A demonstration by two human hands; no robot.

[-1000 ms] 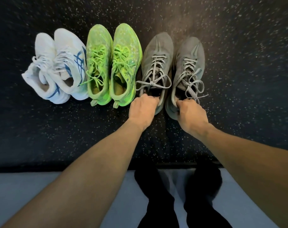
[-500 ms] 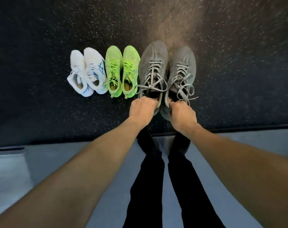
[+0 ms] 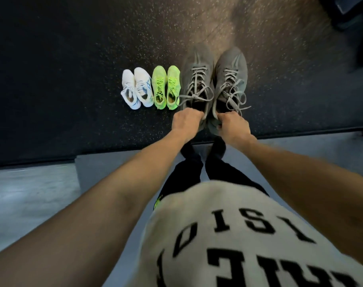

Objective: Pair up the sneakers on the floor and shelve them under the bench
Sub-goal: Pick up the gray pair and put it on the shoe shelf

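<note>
Your left hand [image 3: 188, 121] is curled tight around the heel collar of the left grey sneaker [image 3: 197, 79], and your right hand [image 3: 232, 126] grips the heel collar of the right grey sneaker [image 3: 230, 79] the same way, fingers hooked into the opening. The two grey sneakers hang side by side, toes pointing away from you, their sides close together, and they look lifted clear of the dark speckled floor [image 3: 73, 59], though the blur makes that hard to say for sure. Their grey laces [image 3: 234, 98] flop loose over the tongues. Down on the floor to the left, the neon green pair [image 3: 166, 88] sits together, toes pointing far, and just left of it the white pair with blue stripes [image 3: 136, 88] sits the same way, the two pairs just beside each other in a row. Both pairs lie near the edge where the dark floor meets a paler grey surface [image 3: 31, 193] closer to you. Your forearms reach out from the near corners, and between them you can see your black trousers [image 3: 189, 172] and a pale shirt with black lettering [image 3: 228, 235]. At the far right corner there is a dark shape too blurred to identify.
</note>
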